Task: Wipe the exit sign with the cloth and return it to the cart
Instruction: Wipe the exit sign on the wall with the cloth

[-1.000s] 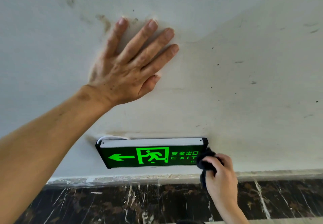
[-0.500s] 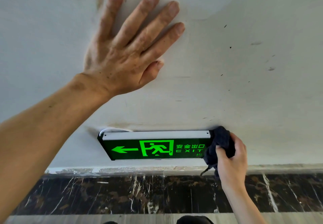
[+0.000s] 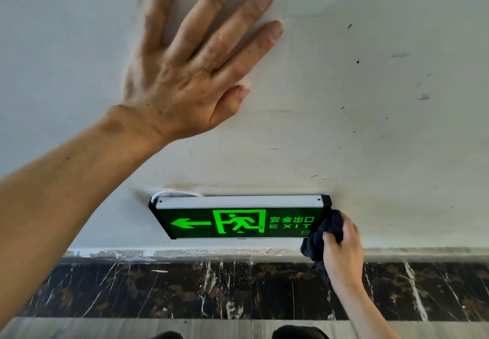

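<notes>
White wall (image 3: 370,100) above a dark marble skirting (image 3: 185,291) fills the view. Nearest, the left hand (image 3: 185,79) is pressed flat, fingers spread and holding nothing, probably as a brace. Beyond, low on the wall, the exit sign (image 3: 238,219) is met at its right end by the cloth (image 3: 326,229), bunched in the clamped right hand (image 3: 344,248). Open sign face lies leftward of those fingers; no cart is seen.

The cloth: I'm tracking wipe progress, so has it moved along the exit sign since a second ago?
Barely. The cloth, gripped in the right hand, rose to the exit sign's upper right corner, then dropped back to its right end.
</notes>
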Available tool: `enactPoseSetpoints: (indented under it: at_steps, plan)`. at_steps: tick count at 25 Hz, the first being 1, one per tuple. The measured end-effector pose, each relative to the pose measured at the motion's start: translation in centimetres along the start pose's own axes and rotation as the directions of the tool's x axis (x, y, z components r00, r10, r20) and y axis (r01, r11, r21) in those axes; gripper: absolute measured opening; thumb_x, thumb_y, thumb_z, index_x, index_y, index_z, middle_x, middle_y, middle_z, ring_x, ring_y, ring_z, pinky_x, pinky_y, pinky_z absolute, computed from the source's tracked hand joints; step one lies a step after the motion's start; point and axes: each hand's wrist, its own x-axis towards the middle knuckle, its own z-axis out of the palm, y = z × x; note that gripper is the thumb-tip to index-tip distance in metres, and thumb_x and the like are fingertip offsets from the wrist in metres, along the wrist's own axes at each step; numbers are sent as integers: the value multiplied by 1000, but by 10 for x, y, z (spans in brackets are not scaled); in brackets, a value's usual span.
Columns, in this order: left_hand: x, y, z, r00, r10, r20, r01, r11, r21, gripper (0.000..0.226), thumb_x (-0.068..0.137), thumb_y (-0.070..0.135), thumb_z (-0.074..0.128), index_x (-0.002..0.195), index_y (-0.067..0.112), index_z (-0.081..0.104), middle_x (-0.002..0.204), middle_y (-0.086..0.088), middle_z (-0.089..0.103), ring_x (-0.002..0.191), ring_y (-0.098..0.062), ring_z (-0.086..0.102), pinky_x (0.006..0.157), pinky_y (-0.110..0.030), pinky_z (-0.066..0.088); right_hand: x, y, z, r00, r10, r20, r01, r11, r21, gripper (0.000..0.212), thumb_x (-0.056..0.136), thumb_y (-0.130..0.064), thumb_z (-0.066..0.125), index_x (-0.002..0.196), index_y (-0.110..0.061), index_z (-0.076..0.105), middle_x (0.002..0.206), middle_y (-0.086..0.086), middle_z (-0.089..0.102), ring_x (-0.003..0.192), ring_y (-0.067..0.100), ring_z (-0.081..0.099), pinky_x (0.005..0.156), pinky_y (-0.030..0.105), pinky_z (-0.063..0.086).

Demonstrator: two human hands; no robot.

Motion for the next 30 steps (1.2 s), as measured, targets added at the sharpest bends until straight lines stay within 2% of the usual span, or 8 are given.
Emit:
enactPoseSetpoints:
  at_steps: [8, 12, 14, 16, 18, 22, 26, 30]
  plan:
    - [1, -1, -3, 1000, 5, 21, -5, 1000, -6, 65, 101, 44, 37, 160, 19, 25, 159, -8, 28, 145, -33, 26, 115, -60, 15, 4, 26, 12, 994, 102, 46, -92, 977, -191, 29, 84, -3, 55, 111, -13, 60, 103, 9, 57, 79, 19, 53, 68, 34, 40]
    - [1, -3, -6, 1000, -4, 29, 5, 1000, -19, 64, 100, 42, 40, 159, 19, 28, 157, -8, 31, 143, -34, 30, 112, -62, 22, 2, 42, 15, 922, 310, 231, -201, 895, -399, 23, 82, -7, 54, 100, -18, 64, 80, 6, 66, 67, 20, 61, 55, 31, 45]
    - [2, -3, -8, 999, 2, 36, -2, 1000, -11, 63, 100, 42, 41, 158, 19, 30, 156, -8, 31, 142, -34, 33, 110, -63, 25, -7, 50, 21, 843, 499, 203, -471, 865, -174, 30, 82, -5, 56, 109, -17, 62, 85, 9, 66, 77, 26, 61, 68, 36, 49]
    - [3, -3, -10, 999, 16, 45, -15, 1000, -21, 63, 100, 43, 43, 157, 19, 31, 155, -7, 31, 141, -33, 34, 108, -64, 30, -15, 53, 29, 709, 646, 281, -704, 673, 227, 32, 87, -3, 56, 114, -18, 61, 99, 19, 65, 92, 40, 61, 84, 52, 51]
    - [4, -4, -12, 998, 7, 66, -5, 999, -36, 63, 99, 42, 45, 156, 20, 31, 154, -6, 30, 139, -32, 34, 105, -64, 34, -21, 51, 35, 649, 654, 389, -757, 502, 419, 29, 90, -3, 55, 110, -23, 62, 105, 22, 65, 98, 46, 61, 82, 59, 52]
    - [3, -3, -15, 995, -8, 99, 12, 999, -40, 61, 101, 42, 43, 156, 22, 28, 153, -5, 28, 137, -31, 33, 101, -63, 39, -23, 37, 41, 699, 563, 441, -705, 440, 556, 39, 90, -2, 57, 121, -26, 59, 113, 18, 67, 102, 43, 63, 75, 52, 55]
    - [4, -4, -16, 997, -9, 82, 13, 999, -51, 59, 100, 41, 46, 154, 20, 36, 152, -8, 42, 135, -32, 38, 99, -64, 42, -29, 21, 47, 747, 501, 438, -656, 449, 606, 38, 88, 5, 57, 116, -20, 60, 111, 15, 68, 98, 39, 65, 69, 46, 55]
    - [4, -3, -17, 997, -13, 78, 19, 997, -72, 58, 100, 40, 46, 154, 21, 36, 153, -7, 42, 135, -31, 36, 100, -64, 41, -45, 11, 61, 767, 453, 454, -638, 467, 612, 38, 84, 9, 60, 111, -17, 62, 112, 16, 69, 101, 40, 65, 78, 50, 54]
